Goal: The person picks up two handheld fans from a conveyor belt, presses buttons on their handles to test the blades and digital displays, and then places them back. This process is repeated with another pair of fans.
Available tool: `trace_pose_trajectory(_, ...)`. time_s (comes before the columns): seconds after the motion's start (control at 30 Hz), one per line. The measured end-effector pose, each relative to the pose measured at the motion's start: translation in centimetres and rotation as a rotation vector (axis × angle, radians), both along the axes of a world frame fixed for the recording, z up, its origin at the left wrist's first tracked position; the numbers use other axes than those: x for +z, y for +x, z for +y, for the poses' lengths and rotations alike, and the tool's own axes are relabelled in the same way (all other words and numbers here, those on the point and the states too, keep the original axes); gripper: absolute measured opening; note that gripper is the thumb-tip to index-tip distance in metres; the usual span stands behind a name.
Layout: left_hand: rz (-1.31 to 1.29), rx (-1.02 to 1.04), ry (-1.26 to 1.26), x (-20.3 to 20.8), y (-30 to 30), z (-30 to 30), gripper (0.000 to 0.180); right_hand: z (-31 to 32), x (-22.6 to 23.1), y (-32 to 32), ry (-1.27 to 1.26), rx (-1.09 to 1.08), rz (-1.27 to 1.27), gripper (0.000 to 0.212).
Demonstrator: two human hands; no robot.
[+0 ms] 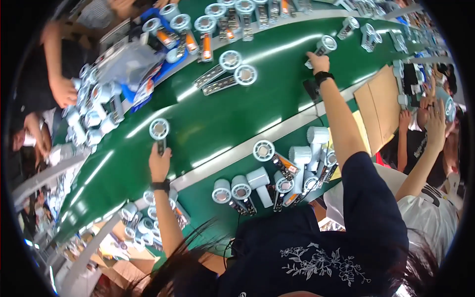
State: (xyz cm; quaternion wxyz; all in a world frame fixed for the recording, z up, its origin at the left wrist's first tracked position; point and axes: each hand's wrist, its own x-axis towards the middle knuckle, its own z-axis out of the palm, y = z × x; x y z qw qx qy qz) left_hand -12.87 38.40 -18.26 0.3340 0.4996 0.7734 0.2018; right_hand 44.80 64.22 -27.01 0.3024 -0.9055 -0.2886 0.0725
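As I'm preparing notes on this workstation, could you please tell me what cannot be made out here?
In the head view:
Lower handle of the left handheld fan: hidden by the left grip.
Part of the right handheld fan: covered by the right grip.
Some top-row fans: cut off by the upper edge.
Black object below the right grip: too blurred to identify.

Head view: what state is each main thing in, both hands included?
Left hand: closed around the handle of one fan unit.
Right hand: closed around a second fan unit.
Two fan units on the green conveyor: lying close together, handles uncovered.
Clear plastic bag: crumpled.
Brown cardboard: spread out, creased.
Black wristband: fastened around the right wrist.
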Motion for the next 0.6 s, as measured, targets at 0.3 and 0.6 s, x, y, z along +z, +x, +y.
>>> trace_pose_trajectory(0.3,-0.87,0.295,0.124,14.9,8.9,-10.2,0.023,-6.8,18.5,-5.9,0.292,0.461,1.523,0.021)
trace_pose_trajectory(0.6,-1.19,0.383,0.311,19.3,14.6,-21.2,0.038,-33.8,33.4,-19.4,0.02,0.89,1.78,0.046)
